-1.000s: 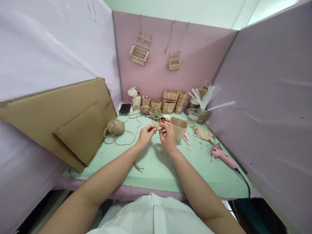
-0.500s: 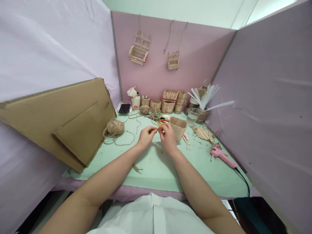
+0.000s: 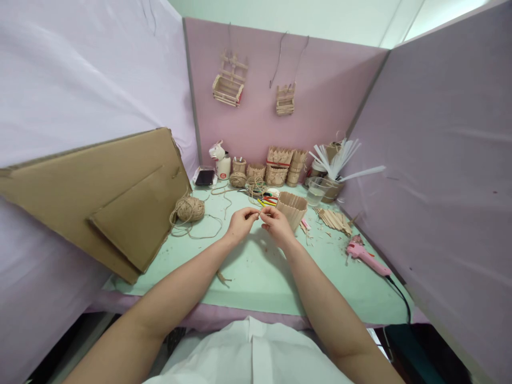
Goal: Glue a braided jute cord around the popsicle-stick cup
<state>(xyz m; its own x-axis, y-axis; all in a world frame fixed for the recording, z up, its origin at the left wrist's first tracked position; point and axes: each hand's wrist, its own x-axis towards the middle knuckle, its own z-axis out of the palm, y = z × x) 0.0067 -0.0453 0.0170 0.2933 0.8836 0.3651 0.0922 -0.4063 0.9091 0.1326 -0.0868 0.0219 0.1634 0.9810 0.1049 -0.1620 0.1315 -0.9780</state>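
Note:
My left hand (image 3: 241, 223) and my right hand (image 3: 277, 225) meet fingertip to fingertip above the middle of the table. Both are closed in a pinch on something too small to make out. Just behind my right hand stands a wooden-slat basket (image 3: 293, 207) with a jagged rim, partly covered by that hand. Pliers with red and yellow handles (image 3: 269, 201) lie beyond my fingertips. A short braided piece of twine (image 3: 222, 277) rests on the table near my left forearm.
Left of my hands lies a ball of twine (image 3: 189, 208), before a leaning cardboard sheet (image 3: 132, 197). To the right are wooden sticks (image 3: 334, 220) and a pink glue gun (image 3: 366, 256) with its cord. A plastic cup (image 3: 316, 192) and glue sticks (image 3: 338, 160) stand at the back right.
My right hand has turned slightly, its fingers shifting a little at the pinch. My left hand stays nearly in place, fingertips still close to the right ones.

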